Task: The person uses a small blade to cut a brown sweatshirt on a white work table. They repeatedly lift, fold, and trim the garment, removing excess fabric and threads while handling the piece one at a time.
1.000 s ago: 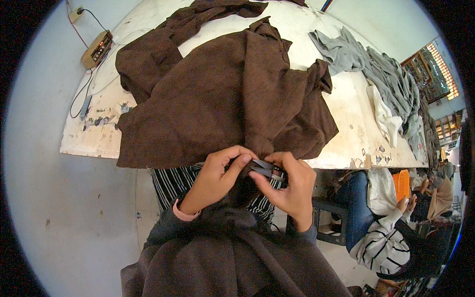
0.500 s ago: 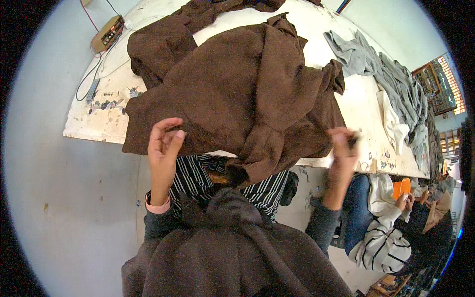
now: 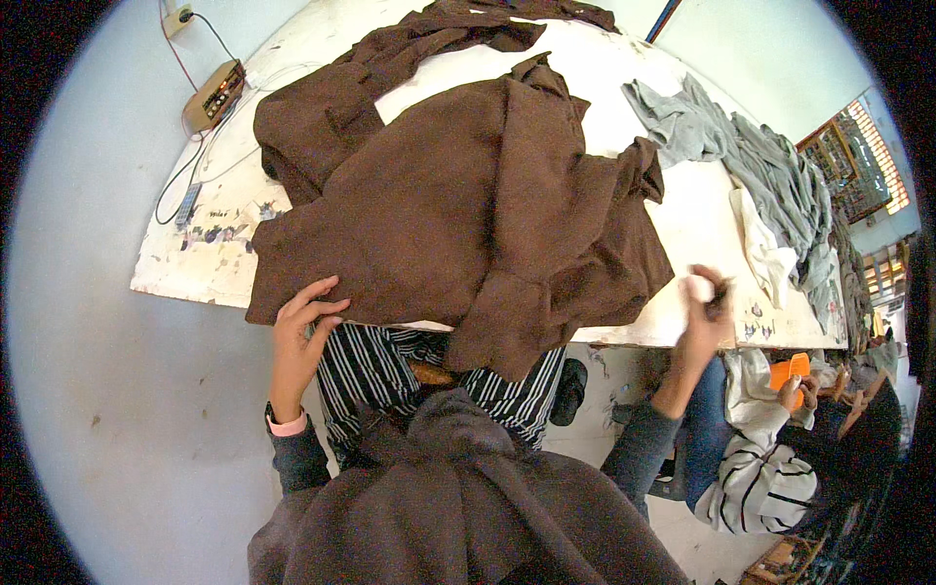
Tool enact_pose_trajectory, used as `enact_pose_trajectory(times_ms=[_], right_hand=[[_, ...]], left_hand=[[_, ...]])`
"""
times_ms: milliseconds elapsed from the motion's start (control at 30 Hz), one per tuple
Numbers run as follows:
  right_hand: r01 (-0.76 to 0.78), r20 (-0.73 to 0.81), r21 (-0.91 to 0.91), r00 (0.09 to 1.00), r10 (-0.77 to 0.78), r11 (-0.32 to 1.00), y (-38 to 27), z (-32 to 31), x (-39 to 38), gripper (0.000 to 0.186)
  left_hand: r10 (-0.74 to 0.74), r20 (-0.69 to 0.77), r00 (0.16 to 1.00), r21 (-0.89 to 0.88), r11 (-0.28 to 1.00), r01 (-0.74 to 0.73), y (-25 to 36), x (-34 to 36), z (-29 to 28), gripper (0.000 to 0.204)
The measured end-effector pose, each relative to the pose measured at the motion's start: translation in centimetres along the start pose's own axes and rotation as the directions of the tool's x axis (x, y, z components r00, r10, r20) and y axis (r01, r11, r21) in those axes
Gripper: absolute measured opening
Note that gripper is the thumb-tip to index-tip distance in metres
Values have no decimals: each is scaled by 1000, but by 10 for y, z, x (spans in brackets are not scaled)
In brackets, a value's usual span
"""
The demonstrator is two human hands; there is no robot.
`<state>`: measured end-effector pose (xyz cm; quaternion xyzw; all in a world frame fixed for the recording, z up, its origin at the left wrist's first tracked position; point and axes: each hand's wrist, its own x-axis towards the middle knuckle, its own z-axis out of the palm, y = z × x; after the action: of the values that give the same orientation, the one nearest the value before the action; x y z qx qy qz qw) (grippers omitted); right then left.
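A brown long-sleeved garment (image 3: 419, 205) lies spread and rumpled over the near edge of the white table, one sleeve hanging toward my lap. My left hand (image 3: 304, 327) rests at the garment's lower left corner, fingers apart and touching the cloth, thumb separate from them. To the right of the garment, over the table's front edge, my right hand (image 3: 704, 304) is closed round a small dark object (image 3: 721, 294). Motion blur hides what kind of object it is. The right hand does not touch the garment.
More brown garments (image 3: 409, 44) lie behind on the table (image 3: 185, 263). Grey clothes (image 3: 770, 161) and a white cloth (image 3: 760, 244) lie at right. A brown box with cables (image 3: 213, 96) stands far left. Nearby at right sits a person (image 3: 760, 487) with an orange object (image 3: 788, 372).
My left hand has come down from above the garment's corner onto its edge. My right hand has moved right, away from the garment. The hanging sleeve end has shifted slightly.
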<state>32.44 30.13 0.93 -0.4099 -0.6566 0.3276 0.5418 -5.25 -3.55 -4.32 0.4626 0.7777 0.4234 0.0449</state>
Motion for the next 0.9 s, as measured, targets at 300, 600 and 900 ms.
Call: enact_pose_trajectory(times_ms=[300,600,900], right_hand=[[278,710,38,668,-222,960,-39,63,-62,34],[-201,-214,78,953,213,976,57,-4,-8,26],[129,173,-169,980,-99,977,-13,40,-104,4]], left_hand=[[-82,-291,953,-159,987,36,-4,29,-39,17],[-82,-410,908,114,984,141,-38,41,-69,25],[-40,-532,846,9,999,53,36,-13,-14,28]])
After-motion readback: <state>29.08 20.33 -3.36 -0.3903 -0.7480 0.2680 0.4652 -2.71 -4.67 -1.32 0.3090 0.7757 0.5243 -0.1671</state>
